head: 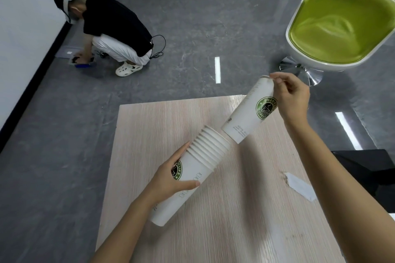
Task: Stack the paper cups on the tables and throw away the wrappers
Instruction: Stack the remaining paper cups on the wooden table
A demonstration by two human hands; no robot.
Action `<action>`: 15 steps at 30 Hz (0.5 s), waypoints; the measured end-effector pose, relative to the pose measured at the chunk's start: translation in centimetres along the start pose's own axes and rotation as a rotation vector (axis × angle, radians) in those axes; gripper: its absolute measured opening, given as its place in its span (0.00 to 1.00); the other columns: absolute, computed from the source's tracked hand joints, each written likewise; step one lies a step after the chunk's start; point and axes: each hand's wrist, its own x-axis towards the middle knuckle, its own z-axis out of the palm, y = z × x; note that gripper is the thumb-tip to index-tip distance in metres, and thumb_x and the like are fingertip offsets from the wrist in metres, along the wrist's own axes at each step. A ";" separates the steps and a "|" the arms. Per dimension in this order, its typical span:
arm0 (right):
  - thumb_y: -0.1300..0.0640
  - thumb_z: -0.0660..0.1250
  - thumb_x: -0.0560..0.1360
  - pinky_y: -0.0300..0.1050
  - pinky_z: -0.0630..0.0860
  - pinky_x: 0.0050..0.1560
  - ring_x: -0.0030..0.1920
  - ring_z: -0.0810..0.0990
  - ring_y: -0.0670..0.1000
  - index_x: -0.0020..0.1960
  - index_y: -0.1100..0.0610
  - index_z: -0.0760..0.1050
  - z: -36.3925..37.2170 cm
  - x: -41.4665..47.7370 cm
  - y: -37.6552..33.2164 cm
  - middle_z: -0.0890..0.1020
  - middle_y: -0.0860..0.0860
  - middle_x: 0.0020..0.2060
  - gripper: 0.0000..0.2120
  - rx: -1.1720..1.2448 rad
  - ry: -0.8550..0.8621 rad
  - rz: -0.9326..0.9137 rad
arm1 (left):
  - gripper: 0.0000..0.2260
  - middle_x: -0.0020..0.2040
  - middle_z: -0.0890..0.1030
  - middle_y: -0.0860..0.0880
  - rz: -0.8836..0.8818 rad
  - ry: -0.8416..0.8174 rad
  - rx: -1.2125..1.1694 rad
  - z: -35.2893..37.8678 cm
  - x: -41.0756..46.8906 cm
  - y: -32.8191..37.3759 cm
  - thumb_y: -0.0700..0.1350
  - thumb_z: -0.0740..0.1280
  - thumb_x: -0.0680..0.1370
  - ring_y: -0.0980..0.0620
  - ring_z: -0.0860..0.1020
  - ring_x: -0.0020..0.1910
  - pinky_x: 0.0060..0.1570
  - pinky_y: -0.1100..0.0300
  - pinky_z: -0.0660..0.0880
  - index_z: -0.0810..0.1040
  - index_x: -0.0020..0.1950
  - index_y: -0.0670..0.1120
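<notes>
— Stack of paper cups [198,164], where?
— Over the wood-grain table [224,230], tilted, nested rims pointing up and away to the right. Can't tell if its lower end touches the tabletop.
— Grip on it?
— Left hand [171,177] wrapped round the outermost cup at the green logo. Fingers on the far side, thumb [190,186] laid along the near side. Clamped on the stack.
— Other hand?
— Right hand [292,100] pinches the far upper end of a loose paper cup [248,113]. Fingertips [275,80] closed on its edge, rest of the hand alongside the cup wall. Cup is in the air, tilted on roughly the same line as the stack.
— Cup touching the stack?
— No, apart. Cup's lower end sits just beside the stack's top rims, small gap between.
— Wrapper?
— One white wrapper [299,186], flat on the table near its right edge, well apart from both hands.
— Background, quick.
— Green chair [342,25], white shell, chrome base, beyond the table to the right. Black object [372,168] past the table's right edge, can't tell what it is. Person [115,28] crouched on the grey floor [203,28] by the wall [21,17] at left, one hand down at something small on the floor.
</notes>
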 end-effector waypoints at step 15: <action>0.63 0.63 0.77 0.48 0.76 0.47 0.45 0.80 0.49 0.46 0.53 0.81 2.8 -7.5 -2.2 0.84 0.50 0.42 0.09 0.115 -0.179 0.083 | 0.45 0.67 0.74 0.65 0.040 0.003 -0.058 0.6 -2.4 0.8 0.56 0.80 0.61 0.65 0.75 0.61 0.57 0.64 0.74 0.62 0.74 0.66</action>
